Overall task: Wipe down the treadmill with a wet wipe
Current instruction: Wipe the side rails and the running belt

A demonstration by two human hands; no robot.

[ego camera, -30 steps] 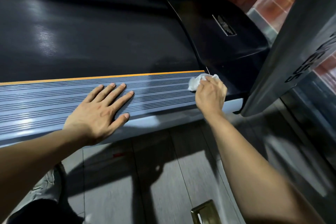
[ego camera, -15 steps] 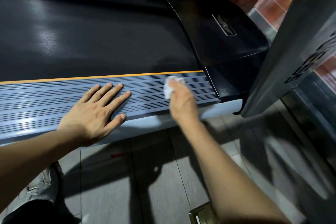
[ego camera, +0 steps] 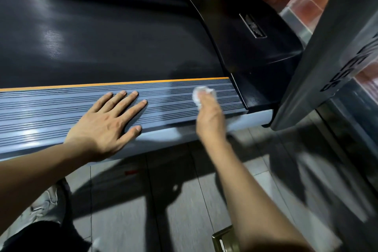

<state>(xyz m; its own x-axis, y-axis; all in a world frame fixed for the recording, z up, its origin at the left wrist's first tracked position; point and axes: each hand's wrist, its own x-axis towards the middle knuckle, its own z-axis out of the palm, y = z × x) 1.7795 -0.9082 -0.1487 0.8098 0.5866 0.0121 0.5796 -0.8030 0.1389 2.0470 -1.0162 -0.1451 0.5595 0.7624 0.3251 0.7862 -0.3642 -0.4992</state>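
The treadmill fills the upper view, with a black running belt [ego camera: 102, 43] and a grey ribbed side rail [ego camera: 167, 100] edged in orange. My left hand [ego camera: 106, 122] lies flat on the rail with fingers spread. My right hand [ego camera: 210, 116] grips a crumpled white wet wipe [ego camera: 201, 93] and presses it on the rail near its right end. The hand is blurred by motion. A black motor cover [ego camera: 245, 32] sits just right of the wipe.
A grey upright post [ego camera: 331, 57] of the treadmill rises at the right. Grey floor tiles [ego camera: 163, 200] lie below the rail. A brass-coloured object [ego camera: 223, 239] pokes in at the bottom edge. My shoe [ego camera: 49, 200] shows at lower left.
My right hand slid the wipe left along the rail from beside the motor cover, then a little back to the right. My left hand stayed flat on the rail.
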